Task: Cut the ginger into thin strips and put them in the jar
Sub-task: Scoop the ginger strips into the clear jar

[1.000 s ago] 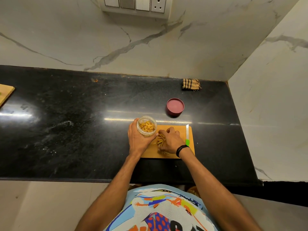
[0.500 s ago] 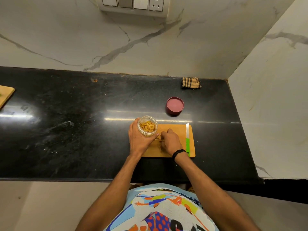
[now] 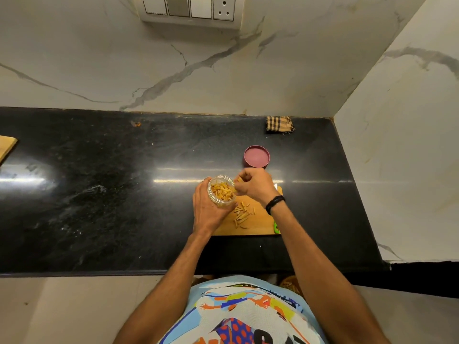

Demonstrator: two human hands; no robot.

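Observation:
A small clear jar [image 3: 221, 191] half full of yellow ginger strips is tilted over the left end of the wooden cutting board [image 3: 258, 223]. My left hand [image 3: 210, 209] grips the jar from the left and below. My right hand [image 3: 253, 183] is raised at the jar's mouth, its fingertips pinching a few ginger strips. A loose pile of cut ginger strips [image 3: 242, 214] lies on the board below both hands. The knife [image 3: 276, 225] lies along the board's right edge; only its green handle end and a bit of blade show past my right wrist.
A maroon lid [image 3: 256, 157] lies upside down on the black counter just behind the board. A checked cloth [image 3: 280, 124] sits at the back wall. Another wooden board's corner [image 3: 6, 147] shows at the far left. A marble side wall closes the counter's right end.
My right hand has lifted from the board, where it gathered strips, up to the jar's mouth. The pile left on the board is now uncovered. The jar has tilted a little toward the right hand.

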